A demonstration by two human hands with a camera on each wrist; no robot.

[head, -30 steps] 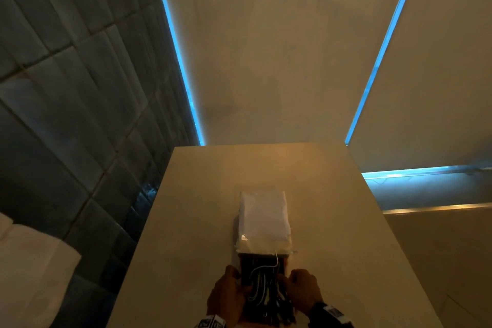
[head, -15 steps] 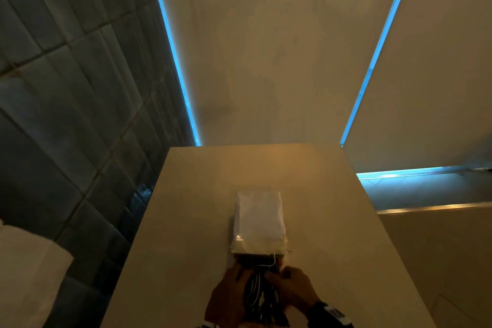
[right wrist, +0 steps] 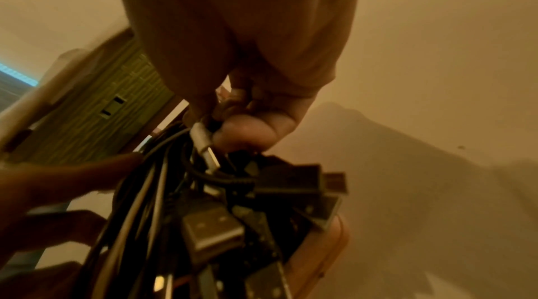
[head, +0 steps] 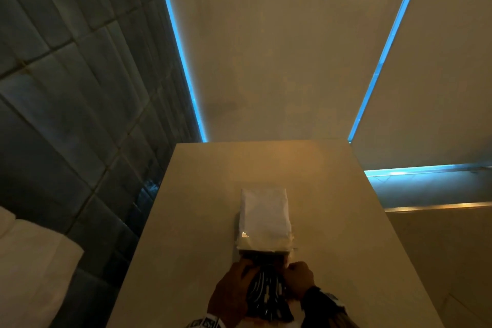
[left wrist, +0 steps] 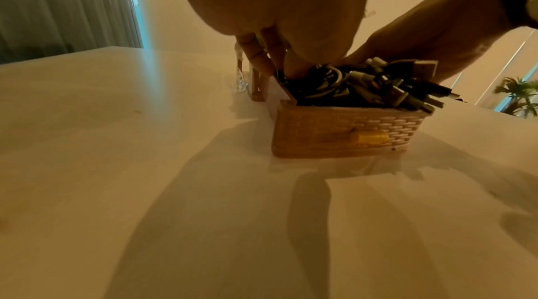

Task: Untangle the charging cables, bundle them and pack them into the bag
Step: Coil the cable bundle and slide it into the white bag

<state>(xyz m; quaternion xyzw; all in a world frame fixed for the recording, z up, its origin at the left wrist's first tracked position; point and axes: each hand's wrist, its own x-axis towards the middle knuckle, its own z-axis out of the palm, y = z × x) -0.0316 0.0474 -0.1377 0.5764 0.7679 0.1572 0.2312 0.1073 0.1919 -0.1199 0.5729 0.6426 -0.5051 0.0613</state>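
Note:
A tangle of black and white charging cables [head: 267,291] fills a small woven box [left wrist: 349,136] at the near edge of the table [head: 191,221]. My left hand [head: 231,294] grips the left side of the cable bunch [left wrist: 364,84], fingers dug in among the cords. On the right side my right hand [head: 300,281] curls round the cables [right wrist: 221,200] and pinches a white plug [right wrist: 203,140]. A white bag [head: 264,218] with a clear plastic edge sits just beyond the box. The box's bottom is hidden under the cables.
A woven green panel [right wrist: 110,108], seemingly the box's lid, rises behind the cables. A tiled wall [head: 66,114] runs along the table's left side. A white cloth-like shape [head: 29,269] lies low at the left. A plant [left wrist: 518,94] stands far to the right.
Both hands have closed in from the sides of the box onto the cable bunch. The loose white loop near the bag's mouth has been pulled down into the bunch.

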